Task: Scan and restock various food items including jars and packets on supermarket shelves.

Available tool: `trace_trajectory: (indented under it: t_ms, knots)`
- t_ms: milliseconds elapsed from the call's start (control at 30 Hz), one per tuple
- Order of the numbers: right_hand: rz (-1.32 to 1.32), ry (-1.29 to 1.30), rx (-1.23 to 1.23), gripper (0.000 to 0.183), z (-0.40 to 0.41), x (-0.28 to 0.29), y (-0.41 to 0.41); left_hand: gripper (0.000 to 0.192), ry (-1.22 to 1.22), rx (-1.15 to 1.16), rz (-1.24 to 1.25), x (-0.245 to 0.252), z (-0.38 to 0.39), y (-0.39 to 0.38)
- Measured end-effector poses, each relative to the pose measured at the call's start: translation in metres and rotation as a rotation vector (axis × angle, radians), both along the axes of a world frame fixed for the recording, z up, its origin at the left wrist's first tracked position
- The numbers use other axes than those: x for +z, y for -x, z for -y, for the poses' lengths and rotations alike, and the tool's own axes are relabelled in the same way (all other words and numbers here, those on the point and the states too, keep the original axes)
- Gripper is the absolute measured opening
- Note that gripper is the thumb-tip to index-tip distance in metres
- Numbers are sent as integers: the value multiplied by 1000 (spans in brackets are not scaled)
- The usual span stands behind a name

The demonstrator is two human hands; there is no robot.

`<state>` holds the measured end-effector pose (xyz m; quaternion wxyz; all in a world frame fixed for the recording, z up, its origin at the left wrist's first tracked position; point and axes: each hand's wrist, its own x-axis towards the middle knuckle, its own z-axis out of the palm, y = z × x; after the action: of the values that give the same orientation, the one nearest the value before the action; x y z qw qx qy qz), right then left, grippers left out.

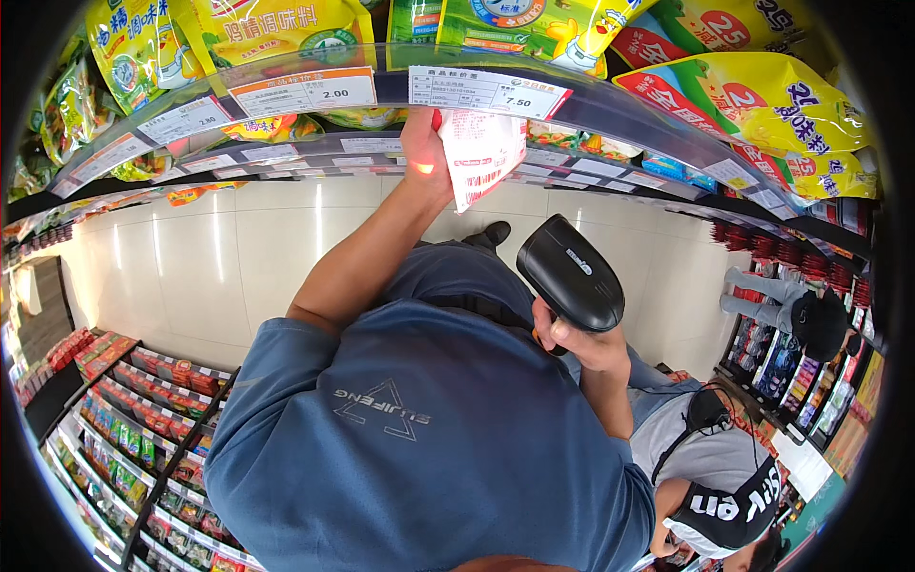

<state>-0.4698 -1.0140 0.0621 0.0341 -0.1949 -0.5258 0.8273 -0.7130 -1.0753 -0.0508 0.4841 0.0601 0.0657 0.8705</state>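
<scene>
My left hand (427, 161) grips a white packet (488, 154) with red print and a barcode. It hangs just below the front edge of the upper shelf (392, 82), whose price-label strip hides its top and some of my fingers. My right hand (582, 343) is wrapped around the handle of a black handheld barcode scanner (572, 272), low in front of my waist. The scanner's head points up toward the shelf. A bright red light patch falls on my left hand near the wrist.
Yellow foil pouches (279, 32) crowd the upper shelf, with more yellow pouches (750, 107) at right. Lower shelf tiers sit beneath. A person (704, 443) stands close on my right; another person (815, 322) is farther off. Stocked shelves (143, 443) stand behind at left, across the tiled floor (264, 243).
</scene>
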Motion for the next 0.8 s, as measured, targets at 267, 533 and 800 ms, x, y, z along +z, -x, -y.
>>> trace_trajectory:
  t_ms: [267, 533, 800]
  knots:
    - [31, -29, 17, 48, 2, 3, -2, 74, -57, -37, 0, 2, 4, -1]
    - [182, -262, 39, 51, 3, -6, -6, 56, 74, 39, 46, 1, 13, -4]
    - [68, -295, 15, 53, 9, -15, 2, 21, 654, 384, -677, 14, 9, 3]
